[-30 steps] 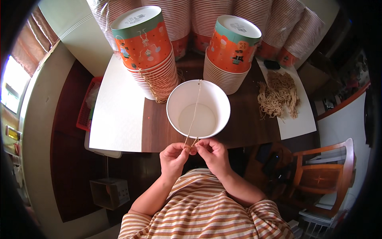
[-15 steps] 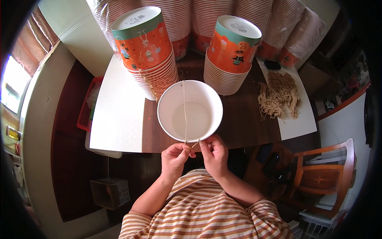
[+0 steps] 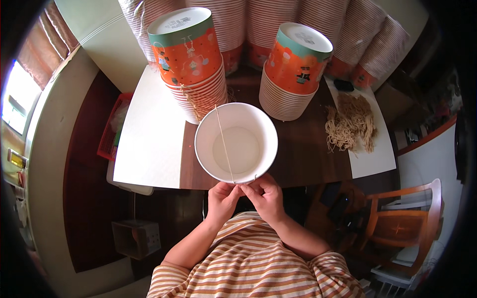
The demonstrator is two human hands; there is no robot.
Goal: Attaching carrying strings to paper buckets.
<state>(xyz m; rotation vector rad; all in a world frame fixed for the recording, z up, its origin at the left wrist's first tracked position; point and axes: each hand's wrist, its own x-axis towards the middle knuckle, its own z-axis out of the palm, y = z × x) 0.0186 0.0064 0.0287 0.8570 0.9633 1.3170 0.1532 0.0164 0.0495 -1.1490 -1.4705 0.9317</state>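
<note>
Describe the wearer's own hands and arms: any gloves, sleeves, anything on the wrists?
The left hand and right hand are ungloved, the forearms bare. Brown-and-cream striped sleeves end near the elbows. No watch shows.

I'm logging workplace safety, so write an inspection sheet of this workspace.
Surface: table, dark brown middle, white sides.
Job's things: white bucket, mouth up, string across it.
Clutter: left bucket stack, right bucket stack, both inverted; cord netting against the left one; twine bundle, dark object right.
Hands: left hand pinches string at near rim; right hand beside it, grip partly hidden.
Cables: thin line below table, left; unclear whether cable.
Surroundings: wrapped stacks behind, wooden chair right, red basket left.
</note>
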